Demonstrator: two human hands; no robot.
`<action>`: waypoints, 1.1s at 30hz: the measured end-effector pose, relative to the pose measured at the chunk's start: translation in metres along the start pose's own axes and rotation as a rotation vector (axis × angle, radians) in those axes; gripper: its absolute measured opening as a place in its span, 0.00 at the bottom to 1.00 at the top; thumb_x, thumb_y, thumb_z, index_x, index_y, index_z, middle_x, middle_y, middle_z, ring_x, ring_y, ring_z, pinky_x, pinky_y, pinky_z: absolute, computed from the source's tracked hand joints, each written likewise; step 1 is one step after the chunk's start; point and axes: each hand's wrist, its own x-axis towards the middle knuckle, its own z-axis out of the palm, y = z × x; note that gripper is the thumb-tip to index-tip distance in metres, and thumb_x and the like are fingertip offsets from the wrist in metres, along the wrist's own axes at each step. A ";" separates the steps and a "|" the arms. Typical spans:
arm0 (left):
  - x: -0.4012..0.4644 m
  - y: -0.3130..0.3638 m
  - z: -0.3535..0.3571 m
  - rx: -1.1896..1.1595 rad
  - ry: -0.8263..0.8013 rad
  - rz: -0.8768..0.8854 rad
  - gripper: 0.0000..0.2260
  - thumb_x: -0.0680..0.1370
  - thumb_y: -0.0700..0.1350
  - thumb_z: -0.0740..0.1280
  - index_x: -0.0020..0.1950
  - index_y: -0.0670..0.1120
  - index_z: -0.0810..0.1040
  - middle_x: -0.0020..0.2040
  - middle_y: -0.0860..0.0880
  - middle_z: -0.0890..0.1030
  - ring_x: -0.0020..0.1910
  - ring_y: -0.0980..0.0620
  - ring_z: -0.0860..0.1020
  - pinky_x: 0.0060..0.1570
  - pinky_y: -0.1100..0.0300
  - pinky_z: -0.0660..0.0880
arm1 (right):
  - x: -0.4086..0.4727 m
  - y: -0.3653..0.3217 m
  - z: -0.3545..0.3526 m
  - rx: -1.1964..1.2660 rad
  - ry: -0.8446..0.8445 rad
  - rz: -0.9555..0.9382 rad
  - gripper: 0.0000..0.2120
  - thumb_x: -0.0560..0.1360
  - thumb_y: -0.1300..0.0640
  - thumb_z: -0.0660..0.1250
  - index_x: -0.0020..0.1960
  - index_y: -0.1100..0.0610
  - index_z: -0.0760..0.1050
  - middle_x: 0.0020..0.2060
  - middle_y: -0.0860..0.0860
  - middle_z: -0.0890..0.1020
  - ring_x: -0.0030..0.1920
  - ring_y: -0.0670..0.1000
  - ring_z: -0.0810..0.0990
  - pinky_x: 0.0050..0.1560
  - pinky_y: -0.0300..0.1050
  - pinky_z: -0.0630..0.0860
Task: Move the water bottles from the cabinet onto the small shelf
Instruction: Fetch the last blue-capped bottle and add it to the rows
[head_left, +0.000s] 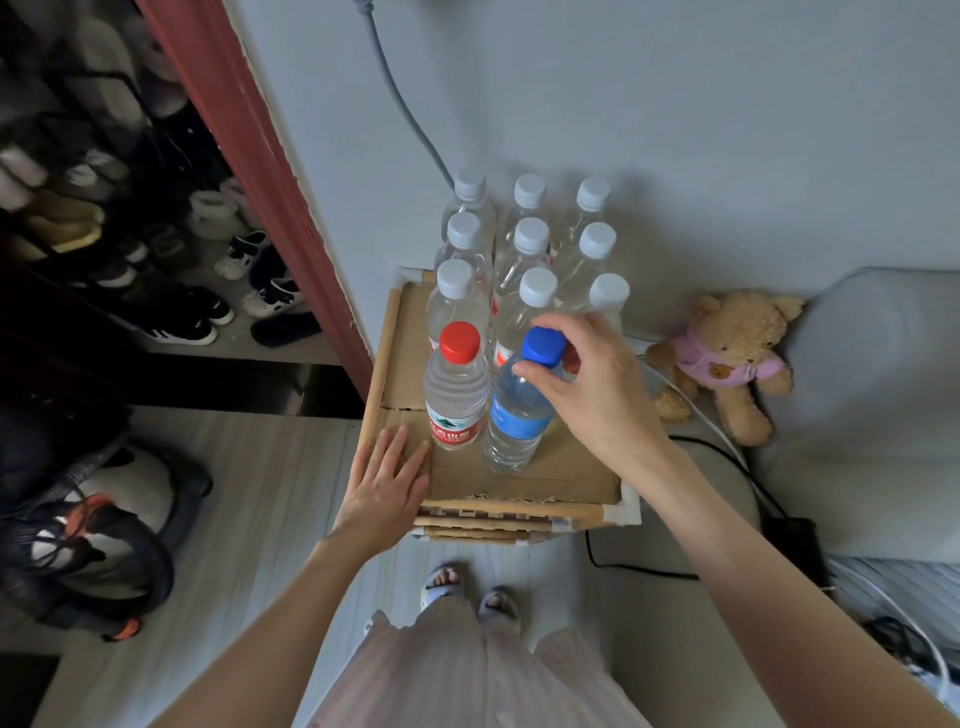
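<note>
I'm looking down on the small shelf (410, 387), its top lined with cardboard, standing against the wall beside an open cabinet (130, 223) full of shoes. At the back of the shelf stand nine white-capped bottles (530, 244) in close rows, touching one another. In front of them are a red-capped bottle (457, 387) and, just beside it, the blue-capped bottle (519, 410), both upright on the cardboard.

I judge these bottles full, so fairly heavy for their size, with thin clear walls that would give under a squeeze and smooth sides that could slip. The ribbed cap and stiff neck look like the firmest place to hold; the labelled waist would serve for a whole-hand grip.

My right hand (597, 384) comes from above, thumb and fingertips pinched loosely round the blue cap. My left hand (387, 480) lies flat and spread, palm down on the shelf's front left corner, holding nothing, likely steadying it.
</note>
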 end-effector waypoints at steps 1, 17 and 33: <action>0.000 -0.001 0.001 0.000 0.010 0.012 0.41 0.67 0.65 0.23 0.73 0.50 0.52 0.76 0.44 0.50 0.74 0.45 0.43 0.69 0.51 0.33 | 0.001 0.001 -0.002 0.026 -0.048 -0.023 0.18 0.70 0.57 0.71 0.59 0.55 0.73 0.48 0.48 0.73 0.46 0.50 0.74 0.51 0.46 0.74; -0.002 0.005 -0.005 0.028 0.008 0.001 0.33 0.70 0.58 0.31 0.74 0.50 0.50 0.76 0.44 0.48 0.74 0.45 0.42 0.68 0.52 0.31 | 0.005 -0.002 -0.005 -0.097 0.051 0.071 0.15 0.68 0.48 0.71 0.49 0.57 0.75 0.39 0.52 0.78 0.36 0.52 0.75 0.41 0.48 0.73; -0.001 0.004 -0.003 0.031 -0.019 -0.021 0.34 0.69 0.59 0.30 0.74 0.52 0.48 0.76 0.46 0.46 0.74 0.47 0.40 0.68 0.52 0.32 | -0.032 0.027 0.023 0.187 0.102 0.245 0.33 0.60 0.43 0.75 0.59 0.52 0.65 0.52 0.47 0.73 0.51 0.48 0.74 0.52 0.43 0.74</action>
